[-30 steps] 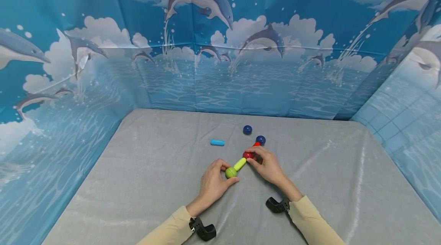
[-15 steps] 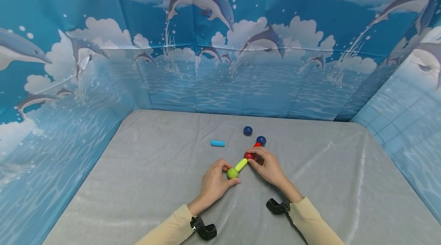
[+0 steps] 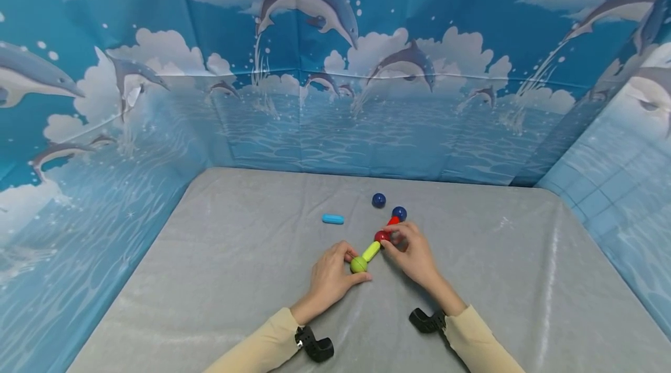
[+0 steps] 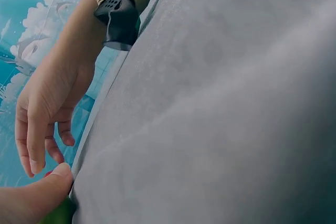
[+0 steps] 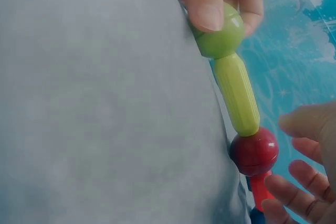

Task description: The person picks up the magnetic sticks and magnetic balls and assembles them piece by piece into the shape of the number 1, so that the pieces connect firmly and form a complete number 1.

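Observation:
A row of toy pieces lies on the grey cloth: a green ball [image 3: 359,264], a yellow-green rod [image 5: 237,94], a red ball [image 5: 254,151], a red rod [image 3: 393,221] and a dark blue ball [image 3: 399,213] at the far end. My left hand [image 3: 331,274] pinches the green ball between thumb and fingers. Around the red ball hover the loosely bent fingers of my right hand [image 3: 414,253]; the right wrist view shows a small gap between thumb and ball. In the left wrist view the green ball is mostly hidden.
Behind the row lie a loose dark blue ball [image 3: 378,200] and a light blue rod [image 3: 332,219]. Grey cloth [image 3: 236,256] covers the table. A dolphin-printed curtain [image 3: 335,122] stands along the back and both sides. Each wrist wears a black camera mount [image 3: 317,348].
The green ball end of the row has swung slightly right, with my left hand moving along. My right hand has shifted a little right too. The loose pieces stay put.

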A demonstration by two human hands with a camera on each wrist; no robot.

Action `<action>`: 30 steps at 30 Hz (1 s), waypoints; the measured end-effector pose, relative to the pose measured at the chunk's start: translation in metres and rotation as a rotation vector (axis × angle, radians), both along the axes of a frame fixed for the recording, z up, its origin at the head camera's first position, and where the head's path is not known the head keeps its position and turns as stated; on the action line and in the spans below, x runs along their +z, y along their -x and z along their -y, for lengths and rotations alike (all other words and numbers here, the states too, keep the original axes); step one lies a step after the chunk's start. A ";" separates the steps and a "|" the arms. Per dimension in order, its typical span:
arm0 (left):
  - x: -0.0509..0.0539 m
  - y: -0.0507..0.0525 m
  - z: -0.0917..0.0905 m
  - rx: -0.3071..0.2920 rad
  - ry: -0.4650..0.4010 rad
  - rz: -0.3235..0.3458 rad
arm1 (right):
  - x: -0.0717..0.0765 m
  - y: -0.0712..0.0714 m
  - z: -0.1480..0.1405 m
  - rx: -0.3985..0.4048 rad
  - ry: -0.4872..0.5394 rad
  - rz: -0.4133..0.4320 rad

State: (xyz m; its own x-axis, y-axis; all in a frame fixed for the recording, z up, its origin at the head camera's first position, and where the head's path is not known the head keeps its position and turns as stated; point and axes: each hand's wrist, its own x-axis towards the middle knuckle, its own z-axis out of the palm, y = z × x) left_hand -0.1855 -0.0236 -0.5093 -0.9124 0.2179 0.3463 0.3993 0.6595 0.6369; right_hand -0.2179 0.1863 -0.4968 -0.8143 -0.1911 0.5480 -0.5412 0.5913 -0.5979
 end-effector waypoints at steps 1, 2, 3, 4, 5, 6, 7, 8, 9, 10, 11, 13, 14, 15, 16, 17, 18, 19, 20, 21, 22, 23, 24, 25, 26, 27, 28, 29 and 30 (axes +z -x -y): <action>0.000 0.000 0.000 0.000 -0.002 0.002 | 0.001 -0.002 0.000 -0.006 0.000 0.012; 0.000 0.000 0.000 0.000 -0.003 0.002 | 0.002 -0.003 0.000 -0.012 0.000 0.022; 0.000 0.000 0.000 0.000 -0.004 0.002 | 0.002 -0.005 0.000 -0.020 -0.002 0.037; 0.000 0.000 -0.001 0.000 -0.005 0.002 | 0.003 -0.006 0.000 -0.027 -0.002 0.052; 0.000 0.000 -0.001 0.001 -0.005 0.002 | 0.003 -0.008 0.000 -0.035 -0.003 0.069; 0.000 0.000 -0.001 0.003 -0.007 0.001 | 0.003 -0.009 0.000 -0.044 -0.005 0.086; 0.000 0.000 -0.001 0.004 -0.008 -0.001 | 0.004 -0.010 0.000 -0.052 -0.006 0.105; 0.000 0.000 -0.001 0.005 -0.008 -0.002 | 0.004 -0.011 0.000 -0.058 -0.005 0.124; 0.000 0.001 -0.002 0.006 -0.008 -0.004 | 0.005 -0.013 0.001 -0.064 -0.004 0.144; 0.000 0.001 -0.002 0.006 -0.009 -0.005 | 0.005 -0.014 0.001 -0.063 0.000 0.166; 0.000 0.001 -0.002 0.006 -0.008 -0.006 | 0.006 -0.015 0.002 -0.060 0.004 0.188; 0.000 0.001 -0.002 0.004 -0.008 -0.008 | 0.007 -0.018 0.003 -0.048 0.015 0.238; 0.000 0.002 -0.003 0.002 -0.008 -0.009 | 0.007 -0.019 0.003 -0.039 0.020 0.266; -0.001 0.002 -0.003 -0.002 -0.009 -0.009 | 0.007 -0.020 0.004 -0.030 0.025 0.292; -0.001 0.003 -0.003 -0.005 -0.011 -0.009 | 0.007 -0.021 0.004 -0.021 0.029 0.318; -0.001 0.003 -0.003 -0.007 -0.012 -0.009 | 0.008 -0.021 0.005 -0.014 0.033 0.342; -0.001 0.003 -0.003 -0.010 -0.013 -0.011 | 0.008 -0.022 0.006 -0.009 0.037 0.366; -0.001 0.004 -0.004 -0.012 -0.015 -0.012 | 0.008 -0.022 0.006 -0.005 0.041 0.386; -0.001 0.004 -0.004 -0.013 -0.015 -0.012 | 0.009 -0.022 0.007 -0.003 0.046 0.404; -0.001 0.004 -0.004 -0.014 -0.015 -0.012 | 0.009 -0.022 0.007 -0.003 0.049 0.416; -0.001 0.005 -0.005 -0.013 -0.015 -0.012 | 0.009 -0.023 0.008 -0.006 0.047 0.426; -0.001 0.005 -0.005 -0.012 -0.013 -0.015 | 0.010 -0.023 0.009 -0.008 0.045 0.434; -0.001 0.005 -0.006 -0.010 -0.012 -0.015 | 0.010 -0.022 0.009 -0.013 0.042 0.438; -0.001 0.006 -0.006 -0.009 -0.011 -0.014 | 0.010 -0.022 0.010 -0.016 0.037 0.441; -0.001 0.006 -0.007 -0.008 -0.012 -0.014 | 0.010 -0.022 0.010 -0.020 0.034 0.444; -0.001 0.006 -0.008 -0.008 -0.013 -0.015 | 0.010 -0.022 0.011 -0.023 0.030 0.446; -0.001 0.006 -0.008 -0.008 -0.015 -0.013 | 0.010 -0.022 0.011 -0.027 0.027 0.448; -0.001 0.006 -0.009 -0.008 -0.017 -0.011 | 0.010 -0.022 0.012 -0.030 0.027 0.451; -0.001 0.006 -0.010 -0.008 -0.019 -0.009 | 0.010 -0.022 0.012 -0.031 0.029 0.453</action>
State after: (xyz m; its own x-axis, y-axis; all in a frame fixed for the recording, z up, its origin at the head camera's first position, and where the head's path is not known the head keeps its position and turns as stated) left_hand -0.1919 -0.0140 -0.5104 -0.9076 0.2185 0.3585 0.4102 0.6437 0.6461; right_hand -0.1962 0.1738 -0.4869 -0.9784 -0.1526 0.1396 -0.2032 0.5826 -0.7870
